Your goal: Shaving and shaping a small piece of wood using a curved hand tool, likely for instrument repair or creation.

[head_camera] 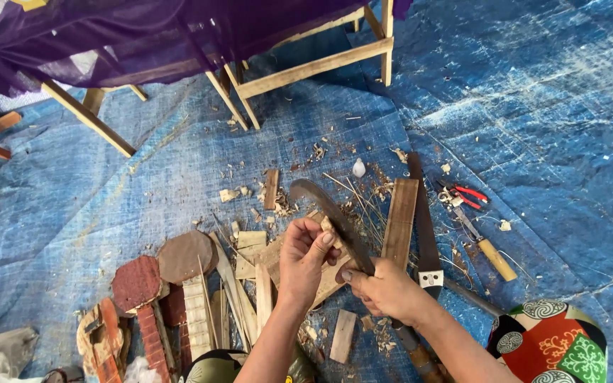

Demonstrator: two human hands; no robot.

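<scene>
My right hand [384, 287] grips a long curved knife [324, 206] by its blade near the handle, the dark tip pointing up and left. My left hand [305, 257] pinches a small pale piece of wood [328, 225] against the blade's edge. Under both hands lies a flat wooden board [276, 257] on the blue tarp [533, 106]. Wood chips and thin slivers are scattered around the hands.
A wooden plank [399, 220] and a dark strip [423, 220] lie to the right, with red-handled pliers [466, 195] and a wooden-handled tool [487, 248]. Carved paddle-shaped wooden pieces [140, 291] sit at lower left. A wooden frame [306, 69] under purple cloth stands behind. A patterned cushion [551, 340] is at lower right.
</scene>
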